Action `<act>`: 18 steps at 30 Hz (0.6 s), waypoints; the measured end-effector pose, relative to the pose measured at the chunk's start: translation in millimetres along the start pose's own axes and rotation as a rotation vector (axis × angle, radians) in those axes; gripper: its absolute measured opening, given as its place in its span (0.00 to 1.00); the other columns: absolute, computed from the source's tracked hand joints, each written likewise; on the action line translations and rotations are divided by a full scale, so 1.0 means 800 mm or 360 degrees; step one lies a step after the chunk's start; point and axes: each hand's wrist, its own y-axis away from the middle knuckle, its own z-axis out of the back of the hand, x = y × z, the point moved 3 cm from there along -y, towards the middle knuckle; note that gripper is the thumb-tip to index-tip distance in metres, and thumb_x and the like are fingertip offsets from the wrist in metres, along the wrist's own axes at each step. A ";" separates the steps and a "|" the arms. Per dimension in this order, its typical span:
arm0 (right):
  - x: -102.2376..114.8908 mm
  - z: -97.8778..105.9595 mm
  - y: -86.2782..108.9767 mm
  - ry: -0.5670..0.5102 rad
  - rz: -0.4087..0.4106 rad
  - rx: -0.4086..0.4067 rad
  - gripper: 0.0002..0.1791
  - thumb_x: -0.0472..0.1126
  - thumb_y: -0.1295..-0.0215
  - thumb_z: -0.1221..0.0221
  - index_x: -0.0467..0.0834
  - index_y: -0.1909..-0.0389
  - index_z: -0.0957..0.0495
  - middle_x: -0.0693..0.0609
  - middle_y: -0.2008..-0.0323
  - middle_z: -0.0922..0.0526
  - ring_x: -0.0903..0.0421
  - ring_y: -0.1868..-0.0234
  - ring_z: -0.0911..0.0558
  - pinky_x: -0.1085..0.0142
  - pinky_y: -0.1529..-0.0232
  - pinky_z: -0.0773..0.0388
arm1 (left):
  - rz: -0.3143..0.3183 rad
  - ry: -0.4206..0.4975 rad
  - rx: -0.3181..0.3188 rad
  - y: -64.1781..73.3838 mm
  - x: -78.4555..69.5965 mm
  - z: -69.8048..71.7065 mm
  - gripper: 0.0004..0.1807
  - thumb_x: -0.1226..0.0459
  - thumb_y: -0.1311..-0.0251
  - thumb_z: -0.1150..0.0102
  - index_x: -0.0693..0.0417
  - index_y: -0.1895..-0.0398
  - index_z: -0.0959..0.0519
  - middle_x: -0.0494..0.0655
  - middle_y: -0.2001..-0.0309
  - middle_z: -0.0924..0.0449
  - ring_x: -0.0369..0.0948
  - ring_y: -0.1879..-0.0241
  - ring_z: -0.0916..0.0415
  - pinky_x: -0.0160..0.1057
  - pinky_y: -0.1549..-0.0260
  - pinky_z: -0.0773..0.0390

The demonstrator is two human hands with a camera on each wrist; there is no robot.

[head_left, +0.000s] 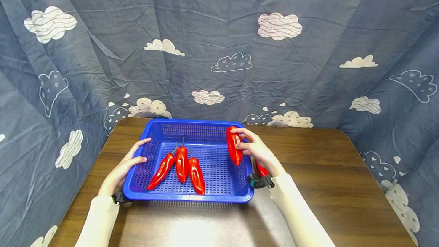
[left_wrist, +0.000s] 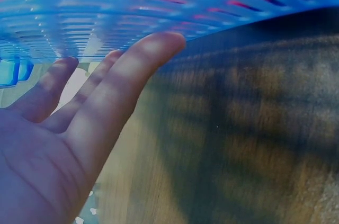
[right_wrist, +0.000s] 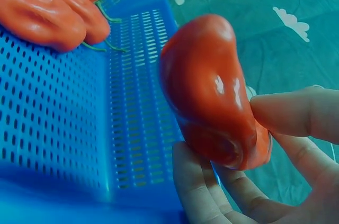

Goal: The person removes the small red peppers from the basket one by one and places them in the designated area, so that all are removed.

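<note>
My right hand (head_left: 256, 147) holds a long red pepper (head_left: 233, 146) between thumb and fingers, upright over the right end of a blue plastic basket (head_left: 188, 198). In the right wrist view, its blunt glossy end (right_wrist: 201, 70) faces the camera. Three more red peppers, one of them the middle pepper (head_left: 181, 164), lie side by side on the basket floor toward the left, green stems pointing away. At the basket's left side, my left hand (head_left: 121, 169) grips the rim; in the left wrist view, other fingers (left_wrist: 122, 81) lie against the outside of the slotted wall.
Another red pepper (head_left: 262, 169) lies on the wooden table (head_left: 315, 170) just outside the basket's right wall, partly hidden by my right wrist. A dark blue curtain (head_left: 205, 29) with cloud prints hangs behind the table and at both sides.
</note>
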 end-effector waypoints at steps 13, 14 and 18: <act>-0.003 0.022 0.013 -0.0037 0.0046 -0.0021 0.26 0.26 0.40 0.48 0.35 0.38 0.33 0.34 0.46 0.32 0.50 0.58 0.22 0.62 0.60 0.22 | 0.0002 -0.0004 0.0006 0.000 0.001 0.001 0.34 0.70 0.32 0.58 0.39 0.26 0.51 0.64 0.32 0.57 0.55 0.44 0.36 0.49 0.55 0.25; -0.003 0.024 0.014 -0.0039 0.0047 -0.0020 0.26 0.26 0.40 0.48 0.35 0.38 0.34 0.33 0.46 0.32 0.49 0.57 0.23 0.62 0.60 0.21 | 0.0000 -0.0005 0.0004 0.000 0.001 0.001 0.34 0.71 0.32 0.58 0.39 0.26 0.51 0.64 0.32 0.57 0.55 0.44 0.36 0.49 0.55 0.25; -0.005 0.030 0.018 -0.0043 0.0018 -0.0040 0.27 0.27 0.39 0.48 0.36 0.37 0.34 0.34 0.45 0.33 0.50 0.56 0.23 0.61 0.61 0.21 | -0.0001 -0.0004 0.0001 0.000 0.001 0.001 0.34 0.71 0.33 0.58 0.40 0.26 0.51 0.64 0.32 0.57 0.55 0.45 0.36 0.49 0.55 0.25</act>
